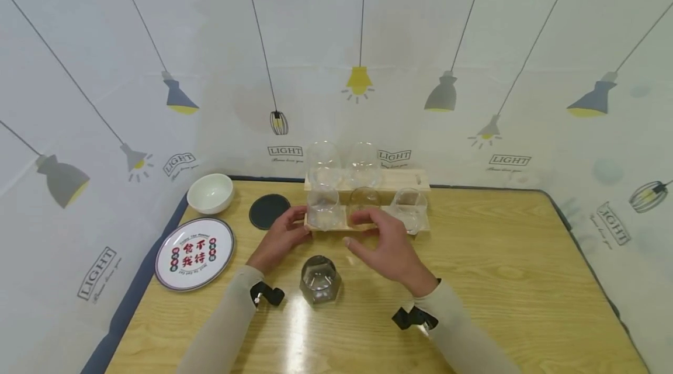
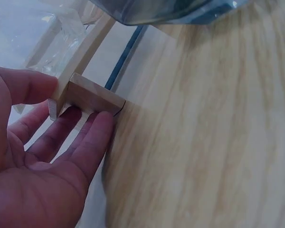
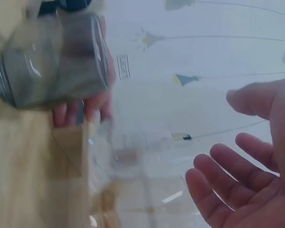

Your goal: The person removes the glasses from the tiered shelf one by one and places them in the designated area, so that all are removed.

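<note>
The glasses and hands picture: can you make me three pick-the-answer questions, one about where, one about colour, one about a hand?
1. Where is the white bowl?
A. on the printed plate
B. beyond the printed plate, near the table's far left corner
C. on the wooden rack

2. What colour is the round coaster?
A. black
B. yellow
C. red

3. How is the right hand?
A. fist
B. open, fingers spread
C. gripping the bowl

Answers: 1 B, head view shows it there. 2 A, a dark disc. 3 B, right wrist view shows an empty palm.
</note>
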